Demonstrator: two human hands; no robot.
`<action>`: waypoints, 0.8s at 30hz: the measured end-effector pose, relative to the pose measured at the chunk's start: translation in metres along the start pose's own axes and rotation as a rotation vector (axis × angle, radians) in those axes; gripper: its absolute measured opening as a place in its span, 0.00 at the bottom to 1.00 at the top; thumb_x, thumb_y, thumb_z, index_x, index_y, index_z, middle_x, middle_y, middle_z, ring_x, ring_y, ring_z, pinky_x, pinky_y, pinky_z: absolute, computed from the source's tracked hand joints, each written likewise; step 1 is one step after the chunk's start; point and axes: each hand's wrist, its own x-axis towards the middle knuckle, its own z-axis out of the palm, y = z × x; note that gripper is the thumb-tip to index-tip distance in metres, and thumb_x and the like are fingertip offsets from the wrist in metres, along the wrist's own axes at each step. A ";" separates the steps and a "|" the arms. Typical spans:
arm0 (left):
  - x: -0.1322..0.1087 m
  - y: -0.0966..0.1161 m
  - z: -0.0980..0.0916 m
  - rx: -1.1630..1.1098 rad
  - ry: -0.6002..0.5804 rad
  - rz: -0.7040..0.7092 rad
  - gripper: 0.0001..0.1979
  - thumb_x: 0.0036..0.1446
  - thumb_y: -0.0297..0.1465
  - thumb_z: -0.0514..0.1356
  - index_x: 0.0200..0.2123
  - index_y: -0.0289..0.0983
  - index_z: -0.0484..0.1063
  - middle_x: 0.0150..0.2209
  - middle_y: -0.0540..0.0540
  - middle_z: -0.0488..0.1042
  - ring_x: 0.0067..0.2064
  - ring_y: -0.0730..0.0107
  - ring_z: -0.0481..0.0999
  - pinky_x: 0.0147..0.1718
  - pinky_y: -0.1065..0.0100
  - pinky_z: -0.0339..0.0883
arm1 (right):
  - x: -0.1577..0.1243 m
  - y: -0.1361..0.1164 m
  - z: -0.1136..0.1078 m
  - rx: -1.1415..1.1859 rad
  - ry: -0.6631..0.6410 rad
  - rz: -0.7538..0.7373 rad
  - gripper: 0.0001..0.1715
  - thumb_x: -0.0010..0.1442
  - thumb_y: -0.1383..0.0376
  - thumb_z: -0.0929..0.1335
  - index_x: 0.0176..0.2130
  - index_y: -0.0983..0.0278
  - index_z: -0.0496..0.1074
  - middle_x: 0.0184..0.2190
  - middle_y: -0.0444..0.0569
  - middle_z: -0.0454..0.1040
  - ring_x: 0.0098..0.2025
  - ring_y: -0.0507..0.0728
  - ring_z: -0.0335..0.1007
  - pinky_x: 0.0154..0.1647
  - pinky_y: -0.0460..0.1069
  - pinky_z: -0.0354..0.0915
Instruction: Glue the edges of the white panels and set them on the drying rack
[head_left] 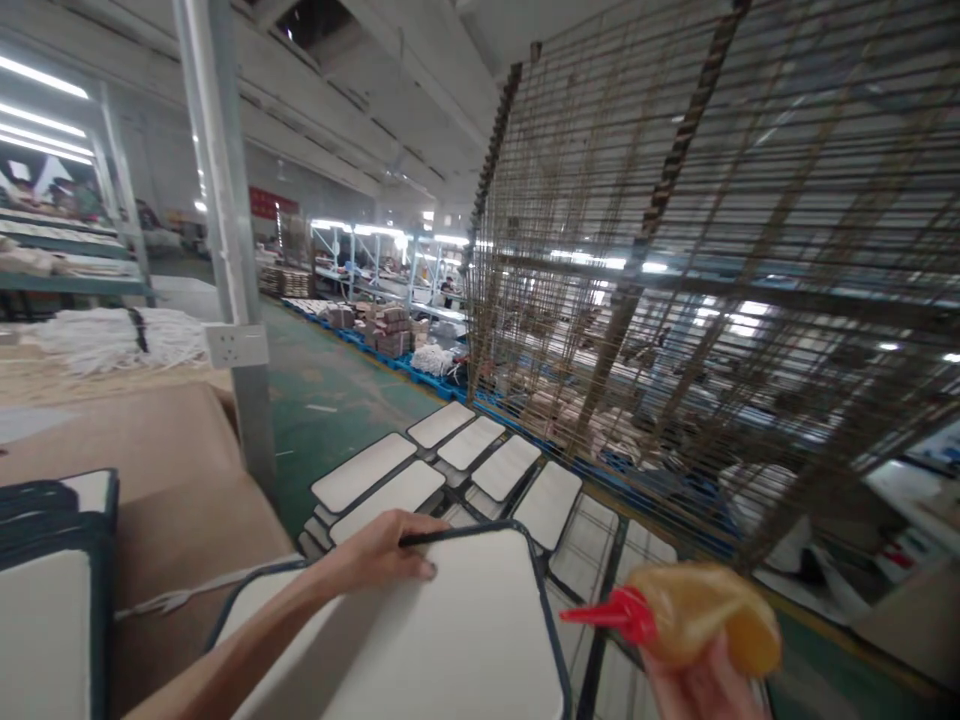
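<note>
My left hand (394, 550) grips the far edge of a white panel with a dark border (457, 610), thumb on top and fingers at the rim. The panel is tilted in front of me. In my right hand (709, 685) is a squeeze bottle (697, 610) with yellowish-brown contents and a red nozzle pointing left. The bottle is apart from the panel, to its right, and its soft body looks dented. Part of another dark-edged panel (244, 600) shows under my left forearm.
Rows of pale dark-edged panels (506, 467) lie beyond my hands. A tall wire-mesh rack (637, 240) leans at right. At left, a stack of dark-edged panels (45, 620) sits by a brown surface (172, 510) and a metal post (225, 200) with a socket box (237, 346).
</note>
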 end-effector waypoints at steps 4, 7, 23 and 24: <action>-0.005 0.014 -0.014 -0.047 -0.162 -0.029 0.15 0.47 0.32 0.64 0.41 0.35 0.76 0.34 0.52 0.76 0.35 0.68 0.71 0.32 0.77 0.61 | 0.006 -0.027 0.035 -0.022 -0.055 -0.215 0.35 0.25 0.61 0.80 0.38 0.55 0.75 0.37 0.43 0.78 0.36 0.55 0.74 0.35 0.47 0.72; -0.007 0.023 -0.019 -0.093 -0.227 -0.063 0.15 0.48 0.33 0.64 0.40 0.35 0.77 0.33 0.52 0.76 0.35 0.68 0.72 0.33 0.77 0.62 | 0.007 -0.032 0.041 -0.134 -0.183 -0.289 0.33 0.27 0.62 0.80 0.38 0.55 0.76 0.35 0.46 0.78 0.33 0.56 0.74 0.33 0.47 0.71; -0.006 0.030 -0.036 -0.204 -0.324 -0.089 0.21 0.48 0.36 0.65 0.46 0.36 0.76 0.40 0.49 0.78 0.38 0.65 0.74 0.38 0.73 0.67 | -0.002 -0.033 0.028 -0.324 -0.443 -0.326 0.22 0.34 0.59 0.78 0.34 0.56 0.77 0.26 0.51 0.76 0.29 0.61 0.74 0.39 0.59 0.71; -0.006 0.031 -0.036 -0.211 -0.328 -0.091 0.21 0.48 0.36 0.65 0.46 0.36 0.76 0.40 0.49 0.78 0.38 0.65 0.74 0.38 0.73 0.67 | -0.004 -0.034 0.028 -0.332 -0.431 -0.318 0.23 0.33 0.59 0.78 0.34 0.56 0.77 0.26 0.51 0.76 0.29 0.62 0.74 0.39 0.61 0.70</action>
